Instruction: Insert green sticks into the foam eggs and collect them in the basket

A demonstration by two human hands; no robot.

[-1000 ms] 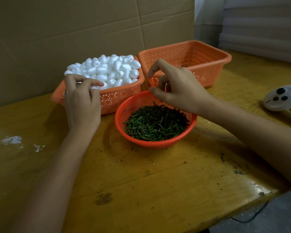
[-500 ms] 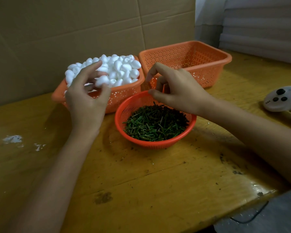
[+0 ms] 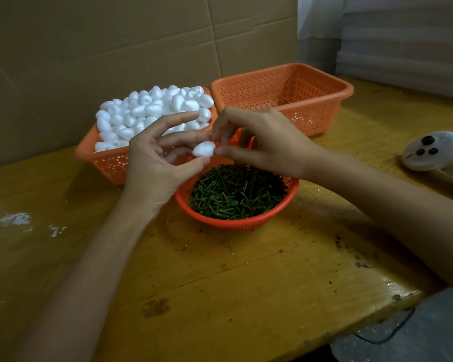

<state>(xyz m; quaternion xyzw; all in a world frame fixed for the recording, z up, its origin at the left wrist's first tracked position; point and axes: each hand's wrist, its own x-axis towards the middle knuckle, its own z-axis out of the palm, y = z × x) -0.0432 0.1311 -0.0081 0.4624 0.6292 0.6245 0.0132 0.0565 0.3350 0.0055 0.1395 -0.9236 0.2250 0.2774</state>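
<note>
Foam egg (image 3: 203, 148) pinched in left hand (image 3: 154, 163) grip, held over bowl (image 3: 236, 225) of green sticks (image 3: 236, 194), likely so dropped sticks fall back. Right hand (image 3: 267, 145) fingertips closed at egg's tip; stick hidden, cannot tell. Basket (image 3: 324, 100) behind, within reach. Worn yellow counter (image 3: 220, 283), cardboard wall (image 3: 115, 48), white controller (image 3: 429, 152) at right.

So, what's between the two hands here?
A single foam egg, pinched by the left hand, its end meeting the fingers of the right hand; head view.
</note>
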